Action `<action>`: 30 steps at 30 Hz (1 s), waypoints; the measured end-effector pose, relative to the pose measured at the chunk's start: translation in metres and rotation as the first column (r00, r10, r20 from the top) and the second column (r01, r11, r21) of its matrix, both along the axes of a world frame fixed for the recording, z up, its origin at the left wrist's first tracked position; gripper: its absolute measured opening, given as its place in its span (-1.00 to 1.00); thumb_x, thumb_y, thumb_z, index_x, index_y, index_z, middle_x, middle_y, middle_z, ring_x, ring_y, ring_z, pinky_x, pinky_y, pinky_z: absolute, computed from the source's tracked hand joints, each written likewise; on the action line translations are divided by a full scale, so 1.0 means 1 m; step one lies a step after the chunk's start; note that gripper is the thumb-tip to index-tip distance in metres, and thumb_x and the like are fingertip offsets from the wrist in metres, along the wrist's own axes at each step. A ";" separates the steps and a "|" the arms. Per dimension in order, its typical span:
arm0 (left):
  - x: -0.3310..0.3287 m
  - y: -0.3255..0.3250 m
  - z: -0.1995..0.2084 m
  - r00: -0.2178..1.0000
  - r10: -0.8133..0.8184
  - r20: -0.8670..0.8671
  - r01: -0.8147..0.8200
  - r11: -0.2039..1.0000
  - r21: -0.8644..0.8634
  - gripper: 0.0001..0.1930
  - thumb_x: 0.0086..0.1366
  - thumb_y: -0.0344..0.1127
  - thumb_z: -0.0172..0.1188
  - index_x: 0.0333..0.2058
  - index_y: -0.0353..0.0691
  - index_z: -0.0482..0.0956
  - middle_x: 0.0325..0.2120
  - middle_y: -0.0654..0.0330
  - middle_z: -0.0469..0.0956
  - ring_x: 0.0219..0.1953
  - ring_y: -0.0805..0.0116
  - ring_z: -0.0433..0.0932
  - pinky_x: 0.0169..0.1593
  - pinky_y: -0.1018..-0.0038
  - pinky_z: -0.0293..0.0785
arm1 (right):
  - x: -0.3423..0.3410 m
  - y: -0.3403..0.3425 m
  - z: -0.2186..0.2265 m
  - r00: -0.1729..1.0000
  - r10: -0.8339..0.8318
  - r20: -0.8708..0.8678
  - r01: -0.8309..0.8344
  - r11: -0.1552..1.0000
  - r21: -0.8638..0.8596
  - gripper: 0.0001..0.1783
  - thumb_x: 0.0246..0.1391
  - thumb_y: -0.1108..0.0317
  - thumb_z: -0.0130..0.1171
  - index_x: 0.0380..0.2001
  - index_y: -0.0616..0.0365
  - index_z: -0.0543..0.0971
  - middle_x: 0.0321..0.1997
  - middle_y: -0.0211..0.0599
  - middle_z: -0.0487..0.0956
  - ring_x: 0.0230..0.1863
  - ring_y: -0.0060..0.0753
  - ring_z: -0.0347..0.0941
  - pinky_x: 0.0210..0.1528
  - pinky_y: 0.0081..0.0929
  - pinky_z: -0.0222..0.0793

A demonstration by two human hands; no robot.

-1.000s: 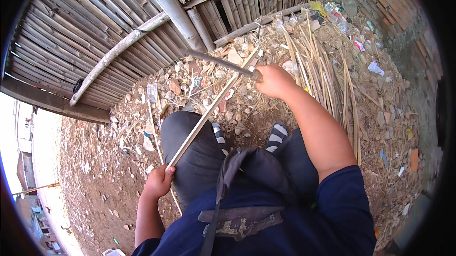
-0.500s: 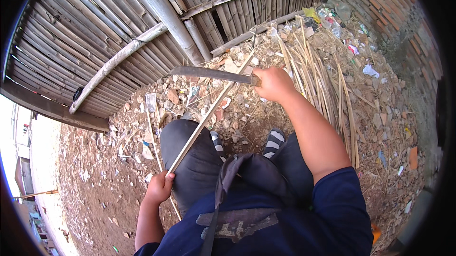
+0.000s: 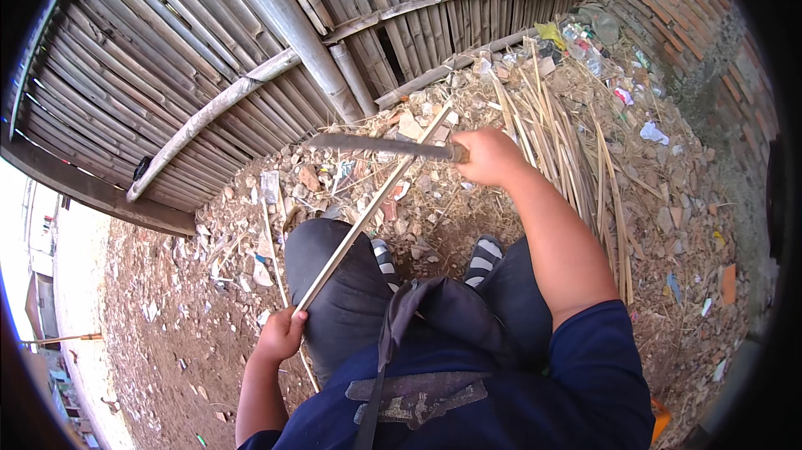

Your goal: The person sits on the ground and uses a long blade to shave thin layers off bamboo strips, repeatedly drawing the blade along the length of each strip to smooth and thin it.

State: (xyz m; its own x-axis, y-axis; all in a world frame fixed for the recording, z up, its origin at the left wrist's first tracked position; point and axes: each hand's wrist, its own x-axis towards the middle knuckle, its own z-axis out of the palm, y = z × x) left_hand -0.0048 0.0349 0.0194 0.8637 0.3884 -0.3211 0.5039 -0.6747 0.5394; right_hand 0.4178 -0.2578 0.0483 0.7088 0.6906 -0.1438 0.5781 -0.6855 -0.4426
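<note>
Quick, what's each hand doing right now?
Left hand: closed on the lower end of the pale strip.
Right hand: closed around the handle of the long-bladed knife.

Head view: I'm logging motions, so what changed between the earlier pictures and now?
The machete has swung its tip toward the person and lies more level across the picture. Nothing was grasped or released: the right hand keeps the machete, the left hand the stick.
</note>
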 end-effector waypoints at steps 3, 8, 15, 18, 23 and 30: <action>0.000 -0.004 0.005 1.000 -0.004 0.000 0.004 1.000 0.013 -0.45 0.50 0.05 0.03 -0.47 -0.38 0.49 -0.61 -0.10 0.51 -0.52 -0.06 0.53 -0.38 0.15 0.43 | 0.024 -0.018 -0.012 0.935 -0.310 -0.172 0.335 0.931 0.147 -0.66 0.05 0.26 0.30 -0.08 0.07 0.64 -0.22 -0.03 0.69 -0.14 0.01 0.65 -0.04 -0.12 0.55; -0.006 -0.004 0.001 0.997 0.019 0.077 -0.018 1.000 -0.011 -0.47 0.51 0.03 0.02 -0.46 -0.38 0.50 -0.62 -0.06 0.51 -0.54 0.01 0.51 -0.38 0.19 0.42 | 0.033 -0.023 -0.036 0.919 -0.380 -0.107 0.393 0.908 0.144 -0.47 0.04 0.19 0.39 0.03 0.25 0.60 -0.08 0.06 0.68 -0.02 0.06 0.61 0.08 -0.22 0.48; -0.005 -0.011 0.006 0.995 0.054 0.089 -0.049 0.997 -0.057 -0.50 0.53 0.00 0.00 -0.43 -0.37 0.51 -0.62 -0.02 0.53 -0.53 0.07 0.54 -0.38 0.19 0.42 | 0.013 -0.008 -0.012 0.929 -0.355 -0.102 0.369 0.893 0.258 -0.40 0.04 0.14 0.40 0.08 0.26 0.57 -0.09 0.06 0.68 -0.02 0.06 0.62 0.07 -0.20 0.49; -0.012 -0.007 -0.003 0.992 0.060 0.110 -0.056 0.998 -0.038 -0.50 0.52 0.01 0.00 -0.43 -0.35 0.51 -0.62 -0.05 0.52 -0.52 0.01 0.55 -0.38 0.17 0.43 | 0.010 -0.003 0.001 0.932 -0.360 -0.044 0.360 0.903 0.233 -0.40 0.05 0.13 0.40 0.09 0.27 0.57 -0.08 0.07 0.68 -0.02 0.06 0.62 0.08 -0.20 0.49; -0.017 -0.014 -0.011 0.986 0.061 0.153 -0.081 0.988 0.128 -0.52 0.49 0.01 0.05 -0.47 -0.30 0.45 -0.64 -0.12 0.50 -0.53 -0.18 0.54 -0.42 0.10 0.42 | -0.003 0.005 0.025 0.894 -0.448 -0.034 0.447 0.882 0.148 -0.44 0.12 0.07 0.36 0.09 0.18 0.57 -0.03 0.00 0.67 0.04 -0.03 0.61 0.10 -0.18 0.50; -0.023 -0.030 -0.024 0.974 0.046 0.224 -0.131 0.915 0.382 -0.65 0.38 -0.12 0.18 -0.49 -0.23 0.38 -0.68 -0.10 0.48 -0.58 -0.24 0.53 -0.47 -0.04 0.41 | 0.009 -0.009 0.040 0.887 -0.457 -0.070 0.459 0.856 0.237 -0.37 0.11 0.06 0.37 0.15 0.23 0.54 -0.02 0.01 0.67 0.00 -0.02 0.63 0.10 -0.17 0.50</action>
State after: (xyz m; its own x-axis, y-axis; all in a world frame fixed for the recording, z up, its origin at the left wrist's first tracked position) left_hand -0.0280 0.0046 -0.0041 0.8501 0.5238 0.0538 0.4780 -0.8105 0.3385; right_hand 0.4273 -0.2670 0.0879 0.9528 0.3024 -0.0252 0.2194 -0.7439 -0.6313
